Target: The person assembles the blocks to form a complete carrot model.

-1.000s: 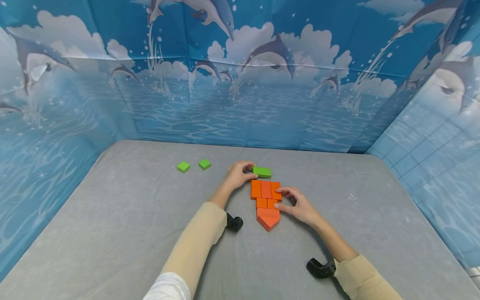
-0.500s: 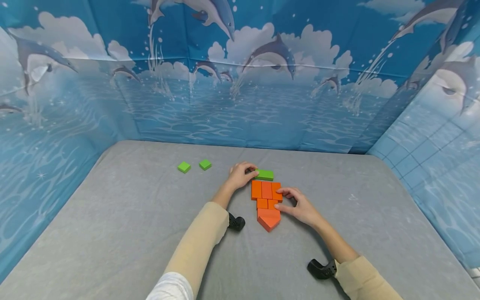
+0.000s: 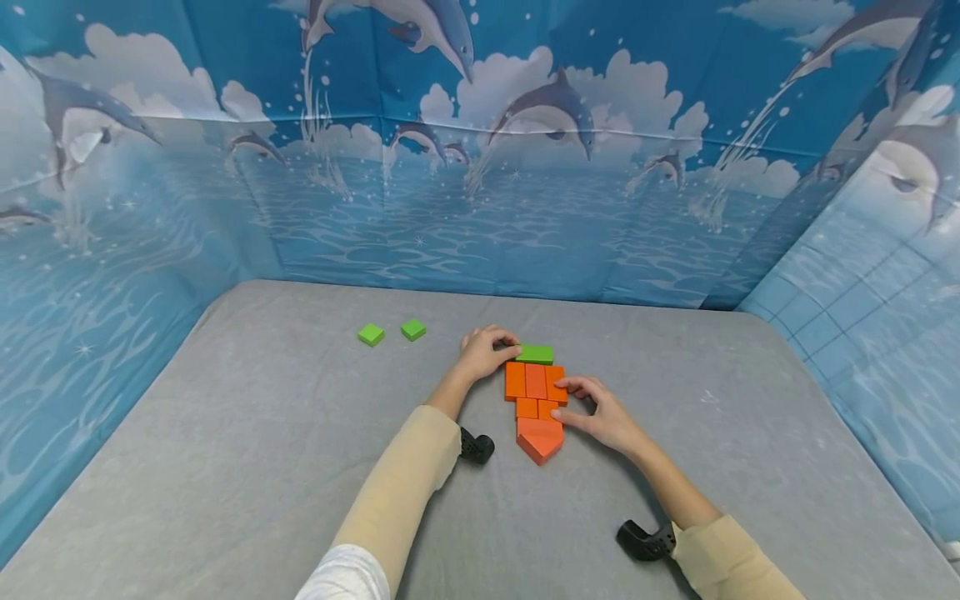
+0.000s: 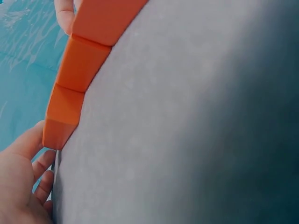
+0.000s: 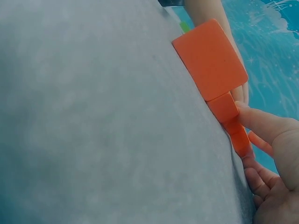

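My left hand (image 3: 480, 353) pinches the left end of a green rectangular block (image 3: 537, 354), thumb on the near side and fingers behind. Right below that block lies a flat figure of orange blocks: a row of three upright rectangles (image 3: 536, 381), two small squares (image 3: 527, 408) under it, and a house-shaped piece (image 3: 538, 437) pointing toward me. My right hand (image 3: 603, 417) rests along the figure's right edge, its thumb at a small square and its fingertips at the right rectangle. In the right wrist view, the thumb (image 5: 261, 122) touches a small orange block (image 5: 223, 108).
Two green square pieces (image 3: 371, 334) lie apart at the back left of the grey cloth-covered table (image 3: 262, 433). A blue dolphin-print curtain (image 3: 487, 217) encloses the back and sides. Each wrist carries a black camera mount (image 3: 645, 540).
My left hand has moved the green block slightly right and toward me, closing the gap to the orange row. The right hand has stayed at the figure's edge.
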`<state>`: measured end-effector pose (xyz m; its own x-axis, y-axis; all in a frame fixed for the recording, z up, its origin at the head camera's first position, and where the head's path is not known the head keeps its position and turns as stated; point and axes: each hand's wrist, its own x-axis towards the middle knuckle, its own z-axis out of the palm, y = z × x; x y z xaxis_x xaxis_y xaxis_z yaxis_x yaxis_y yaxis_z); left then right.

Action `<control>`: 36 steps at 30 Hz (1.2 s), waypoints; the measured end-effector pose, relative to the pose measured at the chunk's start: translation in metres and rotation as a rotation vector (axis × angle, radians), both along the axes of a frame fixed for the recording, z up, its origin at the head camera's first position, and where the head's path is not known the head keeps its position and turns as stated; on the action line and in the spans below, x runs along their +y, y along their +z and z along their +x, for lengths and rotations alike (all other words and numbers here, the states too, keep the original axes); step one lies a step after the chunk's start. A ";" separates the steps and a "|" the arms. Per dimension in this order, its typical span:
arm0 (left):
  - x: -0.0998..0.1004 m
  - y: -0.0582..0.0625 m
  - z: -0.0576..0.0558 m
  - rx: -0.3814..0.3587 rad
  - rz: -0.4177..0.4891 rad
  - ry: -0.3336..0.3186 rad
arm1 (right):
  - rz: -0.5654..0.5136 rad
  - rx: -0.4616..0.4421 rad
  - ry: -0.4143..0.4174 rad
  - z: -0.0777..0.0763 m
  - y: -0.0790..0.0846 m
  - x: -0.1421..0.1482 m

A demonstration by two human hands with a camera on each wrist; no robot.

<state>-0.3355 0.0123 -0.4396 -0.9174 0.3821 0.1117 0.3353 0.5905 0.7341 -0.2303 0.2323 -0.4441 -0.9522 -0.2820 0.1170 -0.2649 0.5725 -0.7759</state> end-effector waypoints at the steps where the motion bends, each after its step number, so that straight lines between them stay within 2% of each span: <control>1: 0.000 0.000 0.000 -0.001 0.002 -0.001 | 0.000 0.000 -0.001 0.000 0.000 0.000; 11: 0.000 -0.005 -0.002 0.015 0.008 -0.016 | 0.007 -0.003 -0.007 0.001 0.001 0.000; 29: -0.003 -0.002 0.000 -0.001 0.030 -0.054 | 0.008 -0.010 -0.013 0.000 0.000 0.001; 32: -0.005 -0.003 -0.001 -0.002 0.061 -0.055 | 0.009 -0.012 -0.014 0.000 0.000 0.001; 36: -0.014 0.000 -0.001 -0.012 0.149 -0.037 | 0.002 -0.003 -0.006 0.000 0.001 0.001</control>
<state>-0.3367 -0.0018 -0.4398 -0.9045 0.3959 0.1586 0.3455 0.4623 0.8167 -0.2298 0.2337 -0.4436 -0.9544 -0.2761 0.1136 -0.2588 0.5754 -0.7758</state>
